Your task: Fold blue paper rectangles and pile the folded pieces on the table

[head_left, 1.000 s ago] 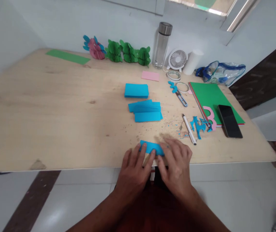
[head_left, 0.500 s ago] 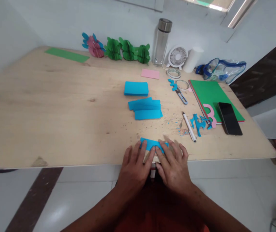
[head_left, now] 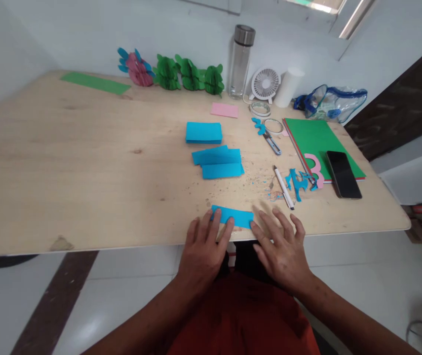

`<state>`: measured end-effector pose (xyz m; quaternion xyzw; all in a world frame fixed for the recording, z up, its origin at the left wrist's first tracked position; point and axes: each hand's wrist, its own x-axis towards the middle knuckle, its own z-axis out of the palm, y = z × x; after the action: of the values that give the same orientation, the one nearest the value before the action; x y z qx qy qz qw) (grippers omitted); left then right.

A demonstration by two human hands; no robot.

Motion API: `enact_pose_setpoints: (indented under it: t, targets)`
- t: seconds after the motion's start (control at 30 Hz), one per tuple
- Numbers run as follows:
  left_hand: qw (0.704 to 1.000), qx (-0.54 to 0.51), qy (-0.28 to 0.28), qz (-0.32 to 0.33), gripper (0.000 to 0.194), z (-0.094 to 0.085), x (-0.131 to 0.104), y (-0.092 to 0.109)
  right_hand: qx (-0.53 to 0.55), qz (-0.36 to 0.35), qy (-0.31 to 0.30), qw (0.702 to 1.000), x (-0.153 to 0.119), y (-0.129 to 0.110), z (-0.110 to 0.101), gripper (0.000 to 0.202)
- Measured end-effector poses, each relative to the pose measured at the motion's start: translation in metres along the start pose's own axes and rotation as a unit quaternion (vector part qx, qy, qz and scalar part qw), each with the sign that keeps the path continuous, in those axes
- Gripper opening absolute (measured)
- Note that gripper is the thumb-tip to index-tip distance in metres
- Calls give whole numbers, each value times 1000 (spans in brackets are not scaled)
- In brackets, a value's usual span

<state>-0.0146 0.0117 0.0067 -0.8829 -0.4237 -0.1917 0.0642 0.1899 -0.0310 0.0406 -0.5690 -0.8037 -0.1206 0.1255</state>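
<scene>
The step in hand appears to be pressing or smoothing one narrow blue strip [head_left: 242, 218], which lies at the near edge of the worktop [head_left: 85, 172], directly in front of the person. The left hand [head_left: 201, 256] rests with its fingertips on the strip's left part and its thumb on the lower edge near the middle, pinning it down rather than gripping it. The right hand [head_left: 285, 254] is spread and holds nothing; its index fingertip sits at the strip's right end, touching it or just beside it, while the other fingers are over bare wood. So neither of the hands is clenched around anything. Whether the strip carries a fold is too small to tell. The next move, as I judge it, calls for the left hand to stop the paper sliding and for the right to meet that free end squarely, with light pressure so the edges stay aligned. Farther back lie loose blue strips [head_left: 221, 171] and a blue stack [head_left: 203, 132], with a white pen [head_left: 283, 187] off to the right, all clear of the fingers.
</scene>
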Motion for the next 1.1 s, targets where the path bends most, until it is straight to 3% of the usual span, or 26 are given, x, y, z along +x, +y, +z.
enact_pose_setpoints:
  t: [0.27, 0.6, 0.8, 0.93, 1.1]
  targets:
    - [1000, -2, -2, 3, 50, 1, -2, -2, 12, -25, -11, 1000, 11, -14, 13, 44]
    - [998, 50, -23, 22, 55, -15, -11, -46, 24, -24, 17, 999, 6, -12, 19, 40]
    - [1000, -15, -25, -6, 57, -23, -12, -48, 52, -14, 21, 998, 6, -14, 17, 39]
    - [998, -48, 25, 45, 43, -24, -2, -47, 70, 0, 21, 997, 16, -14, 12, 35]
    - [986, -57, 41, 149, 26, -19, 20, -52, 108, 21, 25, 994, 35, -7, 11, 36]
